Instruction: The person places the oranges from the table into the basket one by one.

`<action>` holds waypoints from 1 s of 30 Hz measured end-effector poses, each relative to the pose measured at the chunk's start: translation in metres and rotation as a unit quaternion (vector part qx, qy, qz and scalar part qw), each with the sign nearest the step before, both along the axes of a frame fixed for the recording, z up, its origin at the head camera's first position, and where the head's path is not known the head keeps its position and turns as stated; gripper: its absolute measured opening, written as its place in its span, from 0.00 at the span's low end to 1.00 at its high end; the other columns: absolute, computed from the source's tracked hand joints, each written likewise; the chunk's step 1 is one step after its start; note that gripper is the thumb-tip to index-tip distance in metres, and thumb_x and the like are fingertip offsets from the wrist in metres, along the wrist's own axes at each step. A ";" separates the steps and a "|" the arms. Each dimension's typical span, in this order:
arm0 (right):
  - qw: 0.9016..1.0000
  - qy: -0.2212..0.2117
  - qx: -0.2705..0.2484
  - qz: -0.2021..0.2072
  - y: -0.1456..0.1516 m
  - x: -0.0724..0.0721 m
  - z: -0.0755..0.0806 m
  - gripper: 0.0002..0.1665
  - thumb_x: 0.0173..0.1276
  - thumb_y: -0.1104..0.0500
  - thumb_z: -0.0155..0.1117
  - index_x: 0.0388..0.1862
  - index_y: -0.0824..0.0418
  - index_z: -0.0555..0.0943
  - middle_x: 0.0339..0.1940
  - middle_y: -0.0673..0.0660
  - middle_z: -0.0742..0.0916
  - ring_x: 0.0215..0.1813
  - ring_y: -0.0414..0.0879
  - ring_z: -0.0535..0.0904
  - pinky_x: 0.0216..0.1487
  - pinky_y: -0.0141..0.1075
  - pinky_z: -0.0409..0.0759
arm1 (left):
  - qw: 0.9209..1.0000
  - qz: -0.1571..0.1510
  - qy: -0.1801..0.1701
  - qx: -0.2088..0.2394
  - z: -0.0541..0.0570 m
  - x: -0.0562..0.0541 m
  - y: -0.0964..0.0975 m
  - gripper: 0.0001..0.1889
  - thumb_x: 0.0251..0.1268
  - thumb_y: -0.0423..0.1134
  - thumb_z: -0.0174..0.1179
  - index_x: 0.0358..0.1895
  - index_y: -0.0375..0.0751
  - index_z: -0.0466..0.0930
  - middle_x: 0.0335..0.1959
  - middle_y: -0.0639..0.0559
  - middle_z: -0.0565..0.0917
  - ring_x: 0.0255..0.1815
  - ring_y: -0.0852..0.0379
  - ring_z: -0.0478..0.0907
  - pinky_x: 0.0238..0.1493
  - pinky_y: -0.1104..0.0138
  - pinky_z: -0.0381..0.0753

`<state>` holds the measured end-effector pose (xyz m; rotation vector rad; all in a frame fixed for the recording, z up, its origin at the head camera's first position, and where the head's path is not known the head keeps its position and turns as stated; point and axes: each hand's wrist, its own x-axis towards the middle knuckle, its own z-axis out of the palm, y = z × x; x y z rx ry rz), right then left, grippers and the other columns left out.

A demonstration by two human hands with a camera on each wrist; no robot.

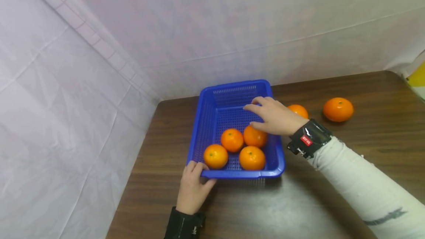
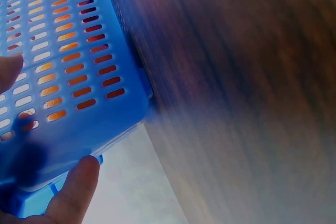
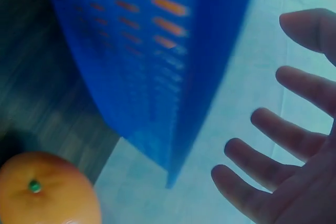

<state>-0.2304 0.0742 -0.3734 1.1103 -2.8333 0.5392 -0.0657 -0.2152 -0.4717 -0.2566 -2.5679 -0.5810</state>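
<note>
A blue plastic basket (image 1: 207, 132) with slotted walls stands on the table, several oranges (image 1: 232, 140) gathered in its near half. My left hand (image 1: 193, 187) grips the rim at the near left corner, fingers over the edge and thumb beneath it in front. In the left wrist view, that thumb lies against the basket's slotted wall (image 2: 115, 114). Over the basket's right side hovers my right hand (image 1: 273, 117), its spread fingers (image 3: 283, 129) holding nothing. It partly covers one orange (image 1: 255, 137) in the basket.
Right of the basket, an orange (image 1: 299, 110) sits on the wooden table (image 1: 159, 180), partly hidden behind my right hand. Another orange (image 1: 338, 109) lies farther right. White sheeting (image 1: 232, 28) hangs behind the table and along its left side. Something yellow (image 1: 417, 75) shows at the right edge.
</note>
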 end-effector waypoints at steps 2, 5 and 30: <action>1.000 0.008 -0.003 -0.009 0.003 -0.001 -0.003 0.33 0.67 0.50 0.67 0.69 0.58 0.75 0.65 0.68 0.77 0.63 0.67 0.74 0.62 0.63 0.73 | 1.000 0.001 0.001 -0.001 0.000 0.000 0.000 0.21 0.40 0.39 0.81 0.34 0.49 0.75 0.32 0.57 0.70 0.34 0.59 0.69 0.37 0.66 0.70; 1.000 0.017 -0.007 -0.022 0.010 -0.002 -0.006 0.32 0.67 0.50 0.67 0.68 0.58 0.76 0.66 0.69 0.76 0.63 0.68 0.73 0.61 0.64 0.72 | 1.000 0.001 0.003 -0.002 -0.001 -0.001 -0.001 0.21 0.40 0.40 0.81 0.34 0.49 0.75 0.32 0.58 0.70 0.34 0.59 0.69 0.37 0.66 0.70; 0.994 -0.006 -0.001 -0.111 0.061 -0.003 -0.034 0.35 0.73 0.37 0.58 0.70 0.55 0.75 0.75 0.72 0.66 0.74 0.74 0.59 0.66 0.73 0.61 | 1.000 0.000 0.005 0.004 0.001 0.000 -0.004 0.21 0.40 0.38 0.81 0.34 0.48 0.76 0.32 0.57 0.70 0.35 0.59 0.70 0.38 0.65 0.72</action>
